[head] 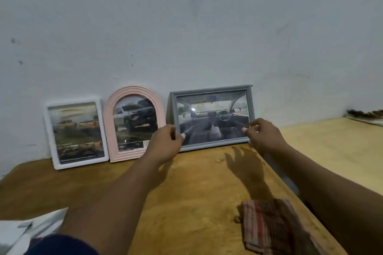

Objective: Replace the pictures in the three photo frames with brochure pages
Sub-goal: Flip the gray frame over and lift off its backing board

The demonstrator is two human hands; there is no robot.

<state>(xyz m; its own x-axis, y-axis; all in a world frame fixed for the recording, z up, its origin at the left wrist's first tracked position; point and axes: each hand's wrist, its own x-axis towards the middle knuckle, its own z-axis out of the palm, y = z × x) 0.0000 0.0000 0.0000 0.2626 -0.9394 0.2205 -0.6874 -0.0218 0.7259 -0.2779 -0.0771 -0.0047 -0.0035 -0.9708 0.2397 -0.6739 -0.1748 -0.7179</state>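
Checked cloth (271,227) below right hand (263,136). Right hand and left hand (165,143) pinch grey frame (211,118) by side edges, upright on bench (196,182). Pink frame (133,124), white frame (76,133) left of left hand. All three show car pages: swapping looks done, only final placing left.

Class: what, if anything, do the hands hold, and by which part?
The grey frame: the left hand pinches its left edge, the right hand its right edge.
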